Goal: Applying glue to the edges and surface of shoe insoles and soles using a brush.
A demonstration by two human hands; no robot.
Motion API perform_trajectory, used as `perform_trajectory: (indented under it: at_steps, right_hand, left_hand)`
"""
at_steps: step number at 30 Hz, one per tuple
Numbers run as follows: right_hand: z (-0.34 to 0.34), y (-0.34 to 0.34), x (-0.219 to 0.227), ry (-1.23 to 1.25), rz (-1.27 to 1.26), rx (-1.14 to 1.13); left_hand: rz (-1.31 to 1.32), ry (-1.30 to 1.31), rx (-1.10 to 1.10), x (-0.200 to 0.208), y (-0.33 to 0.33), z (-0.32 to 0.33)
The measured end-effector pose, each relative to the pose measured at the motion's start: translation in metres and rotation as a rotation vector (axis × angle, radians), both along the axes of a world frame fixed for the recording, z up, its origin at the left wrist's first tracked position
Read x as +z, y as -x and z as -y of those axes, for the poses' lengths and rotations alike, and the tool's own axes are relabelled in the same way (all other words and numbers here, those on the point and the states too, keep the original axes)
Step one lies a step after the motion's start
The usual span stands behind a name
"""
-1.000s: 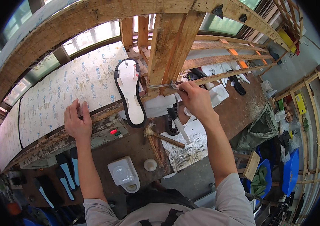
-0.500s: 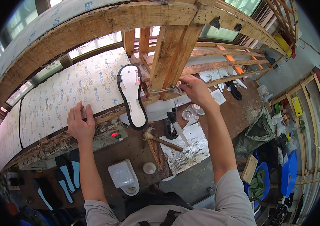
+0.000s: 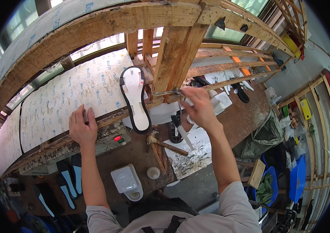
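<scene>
My left hand rests at the front edge of a pale printed board, its thumb and fingers apart and nothing in them. Just right of a wooden post, my right hand is beside the metal wire bound round that post. Its fingers are bent, with a gap between thumb and forefinger; I see nothing held, though the far side of the fingers is hidden. Between my hands a white insole-shaped piece with a black rim, like a shoe sole, leans against the ledge.
Below the sole lie a hammer, a knife-like tool and a stained white sheet. A white plastic container and small cup stand nearer me. Blue-and-black insoles are at left, blue bins at right.
My right hand has drawn back from the wire on the post, moving slightly down, and its thumb and forefinger have parted. My left hand and the sole stay where they were.
</scene>
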State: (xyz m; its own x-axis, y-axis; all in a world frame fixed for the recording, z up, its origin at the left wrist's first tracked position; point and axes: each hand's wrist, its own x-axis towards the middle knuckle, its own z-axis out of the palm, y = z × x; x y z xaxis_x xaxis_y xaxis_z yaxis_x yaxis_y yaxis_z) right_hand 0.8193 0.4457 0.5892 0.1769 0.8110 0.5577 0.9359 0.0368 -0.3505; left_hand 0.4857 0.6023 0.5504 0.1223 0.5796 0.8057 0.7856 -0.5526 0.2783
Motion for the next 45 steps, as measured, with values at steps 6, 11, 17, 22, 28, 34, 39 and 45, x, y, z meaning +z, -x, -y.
perform_trajectory:
  at_steps: [6,11,17,22,28,34,39,45]
  right_hand:
    - [0.015,0.004,0.012,-0.12,-0.335,-0.117]
    - [0.087,0.043,-0.024,-0.253,-0.804,-0.225]
    - [0.15,0.127,-0.043,-0.266,-0.946,-0.224]
    - [0.167,0.17,-0.037,-0.294,-0.888,-0.102]
    - [0.197,0.227,-0.071,-0.413,-0.776,0.105]
    - [0.256,0.283,-0.159,-0.48,-0.861,0.203]
    - [0.301,0.338,-0.22,-0.263,-1.082,0.145]
    - [0.305,0.35,-0.231,-0.274,-1.161,0.213]
  left_hand:
    - [0.005,0.01,-0.012,0.003,0.0,0.002]
    - [0.01,0.047,-0.029,0.004,0.004,0.004]
    - [0.023,0.131,-0.111,0.013,0.013,0.008]
    - [-0.052,0.063,-0.41,0.014,0.017,0.047]
    - [-0.14,0.142,-0.371,-0.004,-0.03,0.076]
    - [-0.077,0.13,-0.348,-0.044,0.022,0.119]
    - [-0.064,0.171,-0.428,-0.072,0.172,0.192]
    - [0.629,0.327,-0.096,-0.117,0.376,0.19]
